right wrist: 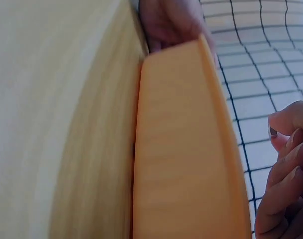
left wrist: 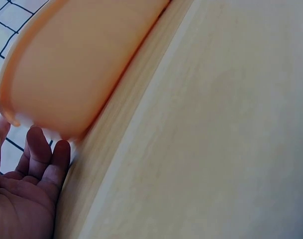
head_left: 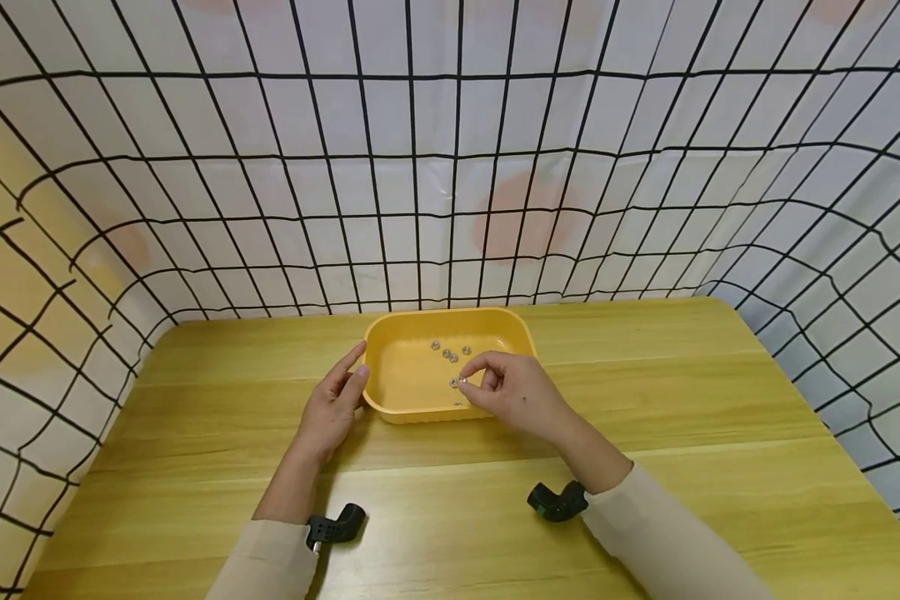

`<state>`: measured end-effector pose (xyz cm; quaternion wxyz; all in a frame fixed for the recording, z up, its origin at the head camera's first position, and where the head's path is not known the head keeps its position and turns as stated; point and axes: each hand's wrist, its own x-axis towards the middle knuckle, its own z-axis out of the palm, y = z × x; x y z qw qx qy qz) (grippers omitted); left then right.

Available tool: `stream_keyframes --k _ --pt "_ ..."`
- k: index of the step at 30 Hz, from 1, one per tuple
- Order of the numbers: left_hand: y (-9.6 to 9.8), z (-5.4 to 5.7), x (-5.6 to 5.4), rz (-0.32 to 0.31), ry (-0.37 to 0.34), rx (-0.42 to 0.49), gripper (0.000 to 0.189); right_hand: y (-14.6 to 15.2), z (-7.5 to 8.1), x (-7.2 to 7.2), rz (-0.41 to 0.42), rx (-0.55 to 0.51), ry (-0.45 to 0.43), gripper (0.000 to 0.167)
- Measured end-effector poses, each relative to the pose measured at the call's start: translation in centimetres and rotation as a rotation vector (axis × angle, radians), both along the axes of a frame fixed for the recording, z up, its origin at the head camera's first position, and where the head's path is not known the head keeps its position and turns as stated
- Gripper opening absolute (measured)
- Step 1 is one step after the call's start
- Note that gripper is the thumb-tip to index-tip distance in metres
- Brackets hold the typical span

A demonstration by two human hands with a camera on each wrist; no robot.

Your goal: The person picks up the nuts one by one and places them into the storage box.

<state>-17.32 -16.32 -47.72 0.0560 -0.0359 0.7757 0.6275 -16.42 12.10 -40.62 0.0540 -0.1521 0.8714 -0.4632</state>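
Observation:
A shallow yellow plastic basin (head_left: 408,412) stands on the wooden table, with several small round silvery pieces (head_left: 435,345) on its floor. At its left end my left hand (head_left: 332,408) holds the rim, thumb on the edge; in the left wrist view, fingertips (left wrist: 38,142) rest against the outer end wall. Over the basin's right half, my right hand (head_left: 516,396) pinches one small silvery piece (head_left: 462,380) between thumb and index finger. That pinched piece (right wrist: 272,133) shows above rim height in the right wrist view, the other fingers curled.
Behind the table rises a black wire grid (head_left: 420,158) in front of a pale sheet, and it curves round both sides. The wooden tabletop (head_left: 435,508) extends in front of the basin. Each wrist wears a black strapped device (head_left: 337,525).

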Motion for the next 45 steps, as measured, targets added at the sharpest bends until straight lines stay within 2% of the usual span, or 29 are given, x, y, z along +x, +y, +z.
stream_keyframes --k 5,10,19,28,37,45 --pt "0.0 0.0 0.1 -0.002 -0.003 0.009 0.048 0.0 -0.2 -1.5 -0.040 0.035 0.002 0.011" --pt "0.1 0.1 0.1 -0.001 0.000 0.011 0.048 -0.6 -0.4 -2.8 -0.047 0.054 -0.016 0.014" --pt "0.0 0.1 0.0 -0.001 0.014 -0.002 0.049 -1.9 -1.7 -4.6 -0.084 0.015 -0.030 0.011" --pt "-0.1 0.3 0.1 0.004 0.013 -0.006 0.049 -2.0 -2.2 -4.7 -0.104 0.018 -0.037 0.011" --pt "0.1 0.6 0.2 0.002 0.001 0.016 0.049 -2.0 -2.1 -4.6 -0.141 0.042 -0.043 0.014" --pt "0.0 0.6 0.1 0.005 0.004 0.000 0.049 -2.0 -2.0 -4.6 -0.152 0.035 -0.053 0.014"
